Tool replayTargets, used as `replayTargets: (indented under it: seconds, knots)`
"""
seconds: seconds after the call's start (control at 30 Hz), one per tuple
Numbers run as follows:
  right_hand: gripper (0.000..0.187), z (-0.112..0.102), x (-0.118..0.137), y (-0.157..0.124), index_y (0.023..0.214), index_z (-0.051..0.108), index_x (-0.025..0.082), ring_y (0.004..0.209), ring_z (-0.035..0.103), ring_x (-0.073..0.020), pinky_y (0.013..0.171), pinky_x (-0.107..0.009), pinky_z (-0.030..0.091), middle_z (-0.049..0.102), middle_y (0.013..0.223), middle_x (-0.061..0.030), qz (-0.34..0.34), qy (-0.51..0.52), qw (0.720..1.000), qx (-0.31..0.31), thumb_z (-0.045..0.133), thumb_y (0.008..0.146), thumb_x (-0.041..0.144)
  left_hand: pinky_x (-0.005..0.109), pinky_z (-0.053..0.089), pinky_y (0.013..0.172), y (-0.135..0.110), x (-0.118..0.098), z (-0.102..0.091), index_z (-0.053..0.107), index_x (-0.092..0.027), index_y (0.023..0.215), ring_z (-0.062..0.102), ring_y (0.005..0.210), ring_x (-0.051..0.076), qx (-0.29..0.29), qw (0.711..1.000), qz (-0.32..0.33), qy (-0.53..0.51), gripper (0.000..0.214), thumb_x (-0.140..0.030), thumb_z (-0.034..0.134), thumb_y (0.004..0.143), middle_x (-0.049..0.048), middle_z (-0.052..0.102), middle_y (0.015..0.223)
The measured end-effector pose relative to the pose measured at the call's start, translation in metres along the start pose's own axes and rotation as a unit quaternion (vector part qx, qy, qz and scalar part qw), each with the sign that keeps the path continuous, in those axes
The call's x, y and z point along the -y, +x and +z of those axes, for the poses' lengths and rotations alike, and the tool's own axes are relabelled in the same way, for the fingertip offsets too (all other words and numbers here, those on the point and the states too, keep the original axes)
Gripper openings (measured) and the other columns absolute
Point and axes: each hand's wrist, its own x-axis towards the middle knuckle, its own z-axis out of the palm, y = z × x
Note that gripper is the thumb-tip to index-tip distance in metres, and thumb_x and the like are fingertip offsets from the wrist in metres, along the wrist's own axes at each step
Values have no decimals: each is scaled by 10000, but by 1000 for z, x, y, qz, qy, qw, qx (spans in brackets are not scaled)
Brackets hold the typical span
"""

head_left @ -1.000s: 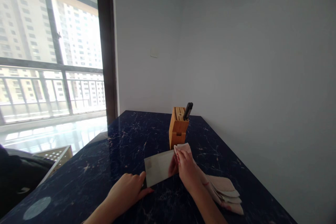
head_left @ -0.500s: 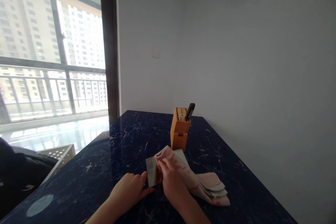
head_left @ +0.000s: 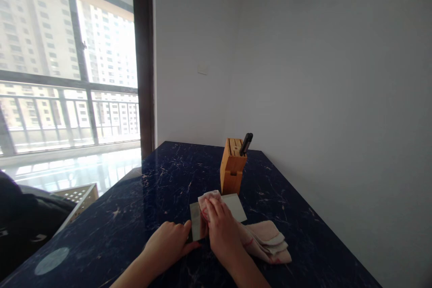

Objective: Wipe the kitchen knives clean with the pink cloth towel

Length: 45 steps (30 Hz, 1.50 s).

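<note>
A wide steel cleaver blade point(head_left: 236, 206) lies flat on the dark blue marble table point(head_left: 162, 189). My left hand point(head_left: 168, 244) covers its handle end, fingers curled over it. My right hand point(head_left: 221, 229) presses a pale pink cloth point(head_left: 266, 243) onto the middle of the blade, fingers closed on the cloth. The cloth trails off to the right in folds on the table. Just behind the blade stands a wooden knife block point(head_left: 232, 166) with one black-handled knife point(head_left: 246, 143) in it.
A grey wall runs along the table's right side and back. At the left, beyond the table's edge, are a perforated pale box point(head_left: 79, 194), a dark bundle point(head_left: 23, 220) and a large window with a railing. A round pale mark point(head_left: 51, 261) lies on the table's near left.
My right hand has slid the cloth leftward along the blade, from its far tip toward the middle. The cloth's trailing folds followed. My left hand stayed at the handle end.
</note>
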Motion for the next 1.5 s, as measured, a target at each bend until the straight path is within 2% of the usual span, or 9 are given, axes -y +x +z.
replayTargets:
  seconds: [0.1,0.27,0.33,0.6,0.7,0.87,1.1,1.3,1.5]
  knots:
    - [573,9,8,-2,1353,267,162,1228,271,-203,1002,-334,251,331,1368,-46,-39,-6,999,-4,382,794,116,392,490,608,1,0,1,580,-154,925,649,680,300,3,1000,-2,1,533,-589,286,833,109,684,762]
    - [575,13,17,-3,1369,176,303,1226,274,-232,957,-396,310,302,1389,39,-82,-35,996,27,397,847,210,392,487,623,1,0,1,558,-143,1017,652,689,300,11,1000,-3,-3,507,-548,305,847,124,687,794]
    - [552,12,18,-3,1368,163,318,1215,288,-238,942,-410,323,304,1389,41,-86,-50,995,31,380,868,228,386,486,633,2,0,1,555,-142,1031,654,698,295,14,1000,-7,-5,513,-545,295,851,130,687,803]
    - [436,1,27,-5,1288,370,277,1028,452,-216,858,-392,367,537,1147,-38,-51,-88,994,32,377,870,153,404,492,609,1,3,-1,585,-178,932,652,690,315,4,1000,-1,-11,495,-588,330,821,98,691,778]
    - [398,-3,29,-7,1240,435,237,980,469,-226,810,-397,379,555,1094,-71,-43,-110,992,44,388,859,134,424,491,594,0,4,-2,586,-178,932,648,680,330,-4,1000,1,-10,529,-616,316,809,98,691,761]
    - [286,-11,30,-10,1106,529,205,951,468,-214,796,-369,379,563,1064,-52,-89,-74,990,75,432,841,159,409,492,610,0,6,0,567,-193,1014,648,713,326,1,1000,7,-30,578,-665,346,764,91,694,801]
    - [207,-13,34,-9,966,564,166,943,461,-213,803,-364,367,579,1001,-47,-112,-63,986,108,404,837,140,385,485,607,2,10,2,581,-180,921,646,724,322,12,1000,-3,-29,609,-703,329,738,95,687,793]
    - [151,-19,31,-7,882,590,175,952,460,-207,801,-334,359,580,992,-39,-70,-49,990,108,459,812,151,377,470,612,0,6,-1,580,-182,935,643,730,326,19,999,-5,-25,647,-723,288,733,101,685,791]
    - [263,-23,9,-5,878,602,193,980,465,-220,775,-325,358,584,1000,-59,50,-129,989,48,382,820,60,361,464,620,0,3,-5,582,-169,934,643,736,316,23,999,-11,-29,648,-715,294,739,108,683,783]
